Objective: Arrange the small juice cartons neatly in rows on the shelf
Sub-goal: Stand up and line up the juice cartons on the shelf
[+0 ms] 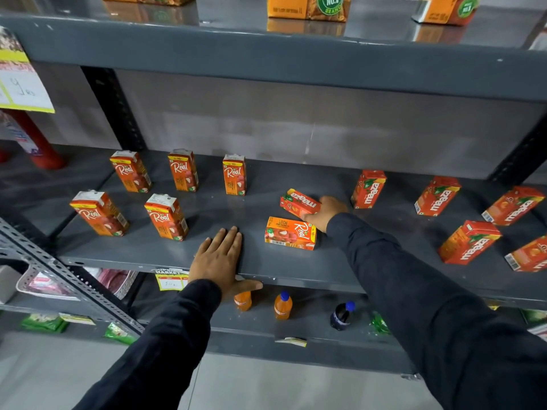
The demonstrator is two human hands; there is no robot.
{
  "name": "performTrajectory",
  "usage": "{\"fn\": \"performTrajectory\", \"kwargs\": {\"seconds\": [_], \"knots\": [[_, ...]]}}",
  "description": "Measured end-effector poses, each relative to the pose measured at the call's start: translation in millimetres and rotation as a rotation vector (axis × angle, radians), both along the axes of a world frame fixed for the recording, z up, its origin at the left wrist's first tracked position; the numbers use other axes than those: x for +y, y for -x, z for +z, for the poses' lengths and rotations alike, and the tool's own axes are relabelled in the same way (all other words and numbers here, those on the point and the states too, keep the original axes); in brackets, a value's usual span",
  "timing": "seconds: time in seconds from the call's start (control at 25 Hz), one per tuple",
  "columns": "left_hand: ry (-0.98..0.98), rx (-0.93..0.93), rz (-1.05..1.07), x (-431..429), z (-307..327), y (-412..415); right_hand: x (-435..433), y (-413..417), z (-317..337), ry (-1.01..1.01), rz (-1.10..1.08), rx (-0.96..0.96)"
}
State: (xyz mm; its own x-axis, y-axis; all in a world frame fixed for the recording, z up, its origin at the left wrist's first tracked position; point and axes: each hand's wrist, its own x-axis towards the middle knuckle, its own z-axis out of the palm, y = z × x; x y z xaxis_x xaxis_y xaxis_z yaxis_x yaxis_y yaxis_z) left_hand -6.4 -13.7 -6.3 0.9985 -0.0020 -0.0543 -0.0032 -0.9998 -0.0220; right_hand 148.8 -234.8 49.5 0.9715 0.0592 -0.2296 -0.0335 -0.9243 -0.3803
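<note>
Several small Real litchi cartons stand upright on the left of the grey shelf [266,264], such as one at the back [234,174] and one in front [166,216]. One Real carton [290,233] lies flat in the middle. Behind it a red Maaza carton [297,203] lies on its side, and my right hand [325,211] grips its right end. My left hand [220,257] rests flat on the shelf's front edge, fingers together, thumb under the lip, holding nothing. Several Maaza cartons stand on the right, including one at the back [368,189] and one in front [469,242].
Large orange cartons [307,7] stand on the shelf above. Below are two orange drink bottles [282,306], a dark bottle [342,316], green packets and a white basket [118,284]. A red bottle [41,146] and a price sign [23,84] sit at far left.
</note>
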Motion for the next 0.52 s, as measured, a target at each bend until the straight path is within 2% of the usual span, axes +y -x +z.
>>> {"fn": "performTrajectory", "kwargs": {"seconds": [0.16,0.24,0.28,0.4,0.44,0.52], "knots": [[0.016,-0.007,-0.002,0.8,-0.9,-1.9,0.0,-4.3,-3.4,-0.033,-0.018,0.028],[0.017,-0.015,-0.004,1.2,-1.3,-1.4,-6.0,-2.9,-1.1,-0.197,-0.071,0.026],[0.017,-0.016,-0.004,1.6,-1.7,-1.1,-8.9,-0.3,0.0,-0.373,-0.149,0.032],[0.021,-0.015,0.002,1.5,-2.1,-1.8,-17.0,23.1,6.7,-1.278,-0.479,0.221],[0.02,-0.014,0.006,1.0,-2.0,-2.0,-22.5,32.8,9.2,-1.509,-0.53,0.298],[0.015,-0.006,0.009,0.4,-1.7,-2.4,-32.3,52.4,15.3,-1.744,-0.557,0.431]]}}
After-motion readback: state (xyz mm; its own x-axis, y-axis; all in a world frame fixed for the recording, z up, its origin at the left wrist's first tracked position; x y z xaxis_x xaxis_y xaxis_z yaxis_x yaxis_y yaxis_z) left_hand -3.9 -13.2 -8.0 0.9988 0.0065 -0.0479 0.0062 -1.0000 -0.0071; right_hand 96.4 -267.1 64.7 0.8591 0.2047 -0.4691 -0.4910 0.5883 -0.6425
